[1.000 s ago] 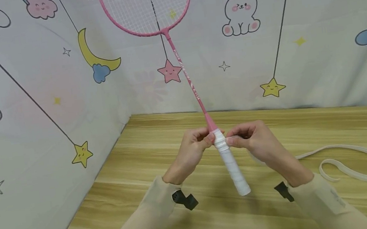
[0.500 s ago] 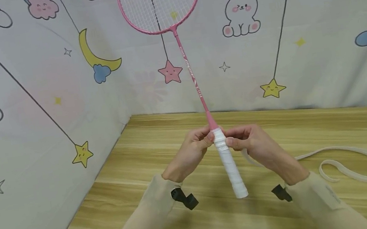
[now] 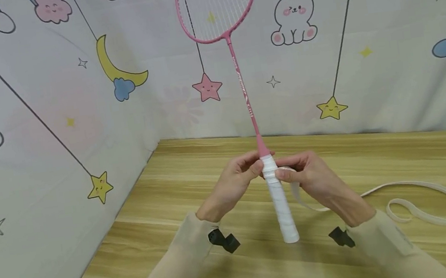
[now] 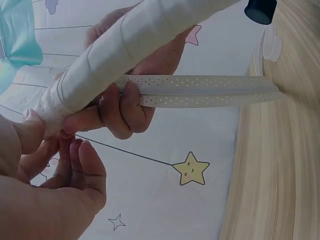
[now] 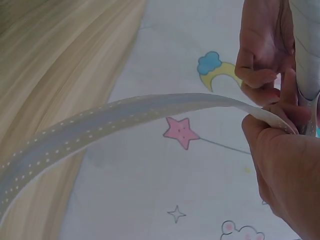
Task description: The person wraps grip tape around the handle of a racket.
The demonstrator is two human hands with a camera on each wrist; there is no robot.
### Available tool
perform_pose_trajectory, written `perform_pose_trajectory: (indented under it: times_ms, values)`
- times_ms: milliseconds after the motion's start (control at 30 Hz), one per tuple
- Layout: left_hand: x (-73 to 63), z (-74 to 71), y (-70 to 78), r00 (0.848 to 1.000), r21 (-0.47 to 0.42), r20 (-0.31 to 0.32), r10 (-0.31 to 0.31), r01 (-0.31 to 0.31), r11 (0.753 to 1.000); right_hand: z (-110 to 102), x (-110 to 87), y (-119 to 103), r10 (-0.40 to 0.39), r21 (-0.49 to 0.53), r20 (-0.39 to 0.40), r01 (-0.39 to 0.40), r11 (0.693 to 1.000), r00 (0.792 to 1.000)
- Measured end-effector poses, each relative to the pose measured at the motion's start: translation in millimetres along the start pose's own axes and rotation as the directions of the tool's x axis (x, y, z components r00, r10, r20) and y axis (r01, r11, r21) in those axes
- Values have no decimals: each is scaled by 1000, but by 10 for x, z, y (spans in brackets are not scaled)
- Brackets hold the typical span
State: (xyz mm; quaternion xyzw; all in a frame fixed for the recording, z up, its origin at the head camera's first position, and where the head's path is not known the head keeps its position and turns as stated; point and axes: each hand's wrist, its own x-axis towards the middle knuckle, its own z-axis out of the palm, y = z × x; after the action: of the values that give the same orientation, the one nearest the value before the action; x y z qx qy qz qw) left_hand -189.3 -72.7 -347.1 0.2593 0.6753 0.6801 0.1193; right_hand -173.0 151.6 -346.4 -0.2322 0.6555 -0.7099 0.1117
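A pink badminton racket [image 3: 244,90] stands tilted over the table, head up, its handle [image 3: 282,210] wrapped in white. At the top of that handle my left hand [image 3: 234,184] pinches it between thumb and fingers. My right hand [image 3: 315,176] is at the handle's other side, pinching a strip of perforated white grip tape [image 4: 200,91] right against it. From those fingers the tape [image 5: 100,120] hangs in a loop, runs behind my right wrist and lies curled on the table. In the left wrist view, the handle crosses in front of part of my right hand.
The wood-grained table [image 3: 170,256] reaches back to a white cloth backdrop [image 3: 398,66] printed with stars, moons and rabbits. The loose tape end [image 3: 437,219] lies in a curl at the table's right. Black wrist cameras [image 3: 224,241] sit on both sleeves.
The racket's head has swung to the right and its handle end slightly left, so it stands more upright. More tape shows hanging beside my right hand, and the loop on the table has shifted left.
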Motion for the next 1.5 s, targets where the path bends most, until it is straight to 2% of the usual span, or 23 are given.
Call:
perform_pose_trajectory:
  times_ms: [100,233,333,533,667,833,1000,1133,1267,1367,1500]
  values:
    - [11,39,-1,994,9,-105,-5,6,1000,24,3,-11,0,-94,-93,-9,996,996]
    - [19,104,-25,974,35,-225,7,1,999,45,7,-19,-4,-189,-180,-31,982,984]
    - [25,158,-41,960,97,-278,41,-15,995,58,3,-22,-18,-229,-215,-32,973,976]
    - [39,250,-45,937,219,-340,77,0,976,109,-1,-25,-48,-253,-267,-22,967,962]
    - [50,281,-40,930,274,-349,114,-15,962,147,2,-14,-70,-270,-291,-12,963,954]
    - [64,293,-47,933,335,-322,160,-45,941,163,-2,-11,-74,-301,-319,-26,953,945]
    - [74,273,-73,935,361,-295,196,-81,929,166,0,-7,-95,-323,-309,-10,946,946]
    - [68,235,-82,940,343,-275,203,-102,934,164,2,-16,-103,-330,-278,6,944,955]
    - [51,194,-78,952,305,-248,177,-96,947,167,-17,-49,-80,-344,-273,-20,939,959]
    - [43,172,-82,958,285,-239,159,-88,955,182,-39,-82,-74,-386,-297,-49,921,952]
    - [48,162,-93,958,269,-245,149,-81,960,202,-54,-122,-89,-470,-354,-95,878,931]
